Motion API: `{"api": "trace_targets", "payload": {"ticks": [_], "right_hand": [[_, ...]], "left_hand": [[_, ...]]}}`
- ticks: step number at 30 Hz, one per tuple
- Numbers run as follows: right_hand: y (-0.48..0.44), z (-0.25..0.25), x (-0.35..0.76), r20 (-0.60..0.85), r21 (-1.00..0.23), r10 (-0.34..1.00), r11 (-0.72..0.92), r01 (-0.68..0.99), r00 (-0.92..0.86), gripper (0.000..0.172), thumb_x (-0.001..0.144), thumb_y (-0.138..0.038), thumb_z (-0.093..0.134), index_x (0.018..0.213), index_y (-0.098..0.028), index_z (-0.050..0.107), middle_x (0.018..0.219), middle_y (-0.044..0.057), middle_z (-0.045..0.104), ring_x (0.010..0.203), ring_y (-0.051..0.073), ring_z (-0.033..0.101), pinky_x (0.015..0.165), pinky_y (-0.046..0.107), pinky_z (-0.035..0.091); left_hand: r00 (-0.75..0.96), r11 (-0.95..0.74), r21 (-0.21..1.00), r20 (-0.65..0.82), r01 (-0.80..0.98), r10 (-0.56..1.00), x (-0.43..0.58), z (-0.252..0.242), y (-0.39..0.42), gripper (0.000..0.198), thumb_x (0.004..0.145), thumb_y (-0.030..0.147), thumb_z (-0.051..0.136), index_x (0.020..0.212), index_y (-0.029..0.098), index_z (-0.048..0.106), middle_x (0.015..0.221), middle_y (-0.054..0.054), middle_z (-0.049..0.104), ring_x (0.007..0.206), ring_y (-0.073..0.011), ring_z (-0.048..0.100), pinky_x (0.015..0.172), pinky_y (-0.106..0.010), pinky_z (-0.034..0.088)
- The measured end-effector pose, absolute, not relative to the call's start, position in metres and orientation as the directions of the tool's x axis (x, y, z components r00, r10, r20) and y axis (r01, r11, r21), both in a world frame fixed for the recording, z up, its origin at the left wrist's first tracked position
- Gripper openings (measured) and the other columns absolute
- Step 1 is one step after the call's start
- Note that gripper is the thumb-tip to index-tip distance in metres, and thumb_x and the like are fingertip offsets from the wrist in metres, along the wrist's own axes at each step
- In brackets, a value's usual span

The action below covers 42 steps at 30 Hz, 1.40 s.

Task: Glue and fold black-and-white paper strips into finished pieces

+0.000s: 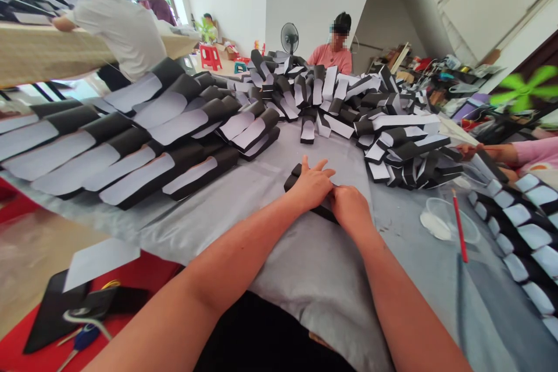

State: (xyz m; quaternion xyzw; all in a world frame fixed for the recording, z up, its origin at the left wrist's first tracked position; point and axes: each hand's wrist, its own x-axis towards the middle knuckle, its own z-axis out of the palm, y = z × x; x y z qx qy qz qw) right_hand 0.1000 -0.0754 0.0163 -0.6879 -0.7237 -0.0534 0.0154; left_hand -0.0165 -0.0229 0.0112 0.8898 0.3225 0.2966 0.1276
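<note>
Both hands (310,185) (351,209) (bare) lie on a black strip (293,180).

The folded card strips (131,168) were black with white faces, and the cloth (314,279) beneath them was plain grey. Near the cloth's right edge lay a red pencil (459,226), and the blurred fan blades (523,88) looked lime green.

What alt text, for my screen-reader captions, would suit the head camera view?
Seen from the wearer's head, the left hand and right hand press on a black strip on a gray-covered table. Heaps of black-and-white strips spread across the table, and a person in a pink shirt sits beyond them.
</note>
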Motion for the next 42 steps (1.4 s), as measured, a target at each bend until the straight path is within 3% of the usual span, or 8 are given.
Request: {"api": "trace_targets", "payload": {"ticks": [8,11,16,19,21,24,27,42], "right_hand": [[-0.075,0.016,0.1,0.074,0.004,0.997,-0.006,1.0,0.005,0.031,0.089,-0.017,0.042,0.091,-0.019,0.073,0.087,0.012,0.072,0.085,0.021,0.066,0.066,0.027,0.042],[-0.074,0.023,0.103,0.103,-0.036,0.988,-0.111,0.993,0.114,0.031,0.089,-0.021,0.042,0.092,-0.02,0.073,0.089,0.012,0.072,0.086,0.021,0.066,0.066,0.028,0.042],[-0.072,0.033,0.113,0.183,-0.186,0.928,-0.291,0.939,0.324,0.03,0.086,-0.023,0.044,0.094,-0.022,0.073,0.093,0.009,0.072,0.087,0.021,0.064,0.066,0.028,0.041],[-0.07,0.035,0.116,0.207,-0.31,0.896,-0.32,0.895,0.392,0.027,0.084,-0.025,0.047,0.088,-0.023,0.073,0.09,0.007,0.072,0.082,0.02,0.063,0.064,0.027,0.038],[-0.07,0.033,0.116,0.219,-0.388,0.892,-0.292,0.874,0.395,0.026,0.083,-0.026,0.048,0.085,-0.022,0.073,0.084,0.006,0.072,0.077,0.019,0.062,0.062,0.026,0.037],[-0.069,0.03,0.114,0.214,-0.492,0.908,-0.219,0.843,0.361,0.024,0.081,-0.025,0.048,0.08,-0.02,0.072,0.075,0.005,0.07,0.07,0.017,0.06,0.061,0.026,0.036],[-0.07,0.027,0.11,0.188,-0.542,0.923,-0.187,0.819,0.335,0.023,0.081,-0.024,0.049,0.078,-0.02,0.072,0.073,0.004,0.07,0.067,0.017,0.059,0.059,0.025,0.035],[-0.075,0.024,0.093,0.147,-0.327,0.953,-0.205,0.923,0.264,0.023,0.084,-0.023,0.046,0.079,-0.021,0.068,0.085,0.006,0.072,0.078,0.019,0.064,0.06,0.028,0.034]], "left_hand": [[0.66,-0.779,0.287,0.417,0.557,0.625,-0.016,0.01,-0.023,0.033,0.07,-0.005,0.052,0.057,0.022,0.067,0.11,-0.007,0.068,0.129,-0.0362,0.042,0.109,-0.068,-0.001],[0.58,-0.765,0.29,0.515,0.574,0.631,-0.019,0.014,-0.02,0.024,0.073,0.003,0.06,0.081,0.024,0.071,0.131,-0.007,0.056,0.134,-0.0356,0.034,0.109,-0.067,0.001],[0.173,-0.6,0.602,0.616,0.527,0.769,-0.024,0.018,-0.011,0.055,0.077,0.033,0.067,0.128,0.023,0.049,0.149,-0.013,0.035,0.141,-0.0304,0.022,0.112,-0.058,0.014],[0.022,-0.375,0.908,0.378,0.186,0.925,-0.018,0.012,-0.01,0.06,0.083,0.049,0.056,0.134,0.022,0.04,0.146,-0.014,0.038,0.137,-0.0269,0.032,0.108,-0.048,0.031],[0.152,-0.083,0.984,0.106,-0.155,0.983,-0.009,0.01,-0.016,0.055,0.088,0.057,0.039,0.131,0.024,0.045,0.141,-0.012,0.046,0.129,-0.0255,0.045,0.099,-0.043,0.042],[0.432,0.23,0.836,0.01,-0.498,0.902,0.004,0.01,-0.027,0.063,0.09,0.063,0.022,0.119,0.02,0.058,0.127,-0.012,0.059,0.116,-0.0248,0.057,0.093,-0.039,0.048],[0.422,0.334,0.702,-0.053,-0.629,0.905,0.01,0.011,-0.033,0.063,0.089,0.063,0.026,0.107,0.017,0.065,0.113,-0.011,0.067,0.107,-0.0234,0.062,0.093,-0.035,0.049],[0.374,0.476,0.612,-0.298,-0.631,0.878,0.007,0.006,-0.027,0.052,0.087,0.06,0.04,0.087,0.017,0.067,0.088,-0.01,0.073,0.095,-0.0238,0.067,0.088,-0.034,0.053]]}}
